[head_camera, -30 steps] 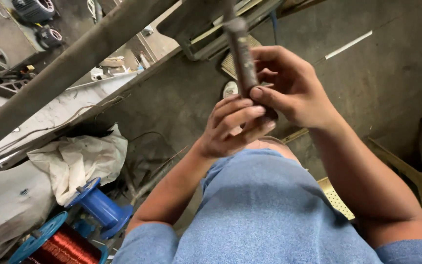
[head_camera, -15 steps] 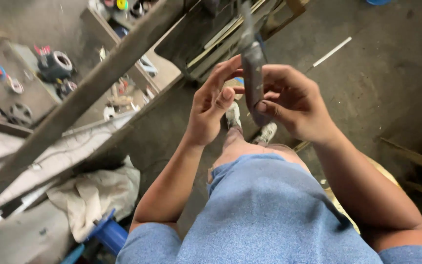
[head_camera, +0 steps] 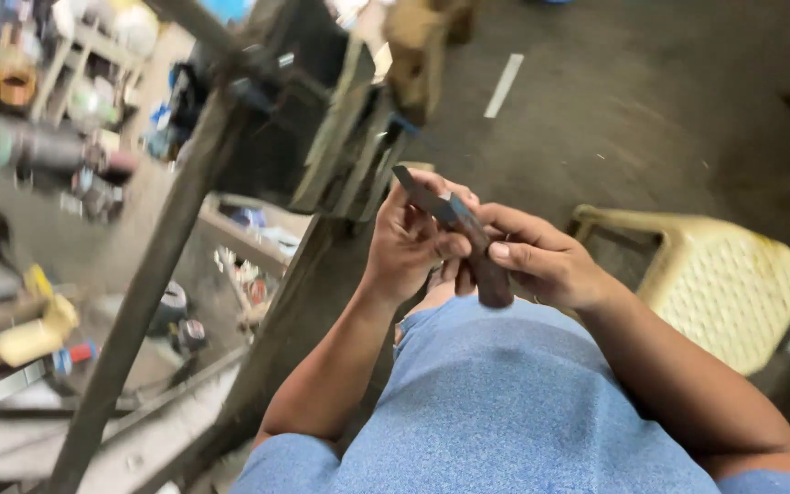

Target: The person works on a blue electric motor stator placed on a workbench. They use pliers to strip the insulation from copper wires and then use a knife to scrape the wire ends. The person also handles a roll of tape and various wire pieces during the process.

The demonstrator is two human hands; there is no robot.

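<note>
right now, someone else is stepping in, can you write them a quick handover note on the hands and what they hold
Left hand: fingers closed round the upper part of the dark metal bar.
Right hand: gripping the bar's lower end, thumb pressed along it.
The bar is tilted, held in front of the blue shirt, above the floor.
A cream plastic stool stands to the right; a slanted metal frame and cluttered shelves lie to the left.
Nothing has been set down, and the bar rests on nothing.

Dark brown bar [head_camera: 454,229], pale-yellow stool [head_camera: 733,284]
</note>
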